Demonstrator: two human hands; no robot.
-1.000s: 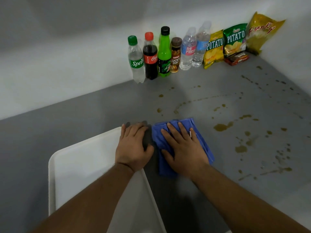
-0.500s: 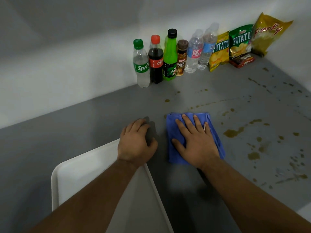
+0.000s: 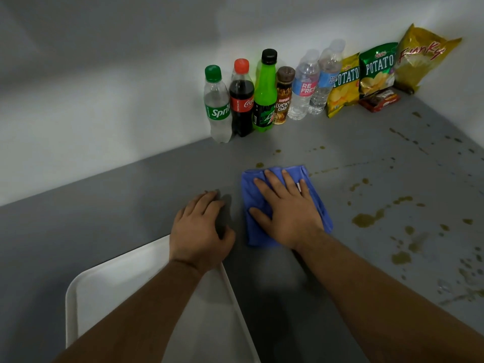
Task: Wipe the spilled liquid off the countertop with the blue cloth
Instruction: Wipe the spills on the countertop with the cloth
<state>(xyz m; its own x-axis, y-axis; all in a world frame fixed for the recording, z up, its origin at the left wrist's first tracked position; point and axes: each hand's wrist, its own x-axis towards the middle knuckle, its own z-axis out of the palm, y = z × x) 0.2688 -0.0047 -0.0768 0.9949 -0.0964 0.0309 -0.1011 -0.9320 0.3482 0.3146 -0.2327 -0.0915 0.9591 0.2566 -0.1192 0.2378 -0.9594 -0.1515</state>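
Note:
A folded blue cloth (image 3: 252, 195) lies on the grey countertop (image 3: 131, 205) in the middle of the view. My right hand (image 3: 288, 213) presses flat on top of it with fingers spread. Brown spilled liquid is scattered to the right, the largest puddle (image 3: 364, 220) a short way right of the cloth. A thin brown streak (image 3: 330, 170) runs off from the cloth's far right corner. My left hand (image 3: 199, 229) rests on the counter just left of the cloth, fingers loosely curled, holding nothing.
A white tray (image 3: 110, 289) sits at the near left, its corner under my left wrist. Several drink bottles (image 3: 262, 100) and snack bags (image 3: 377, 69) line the back wall. White walls close the counter at the back and right.
My right hand has pushed the blue cloth away from me, toward the bottles, up to the small drops and the streak. The gap to my left hand has widened.

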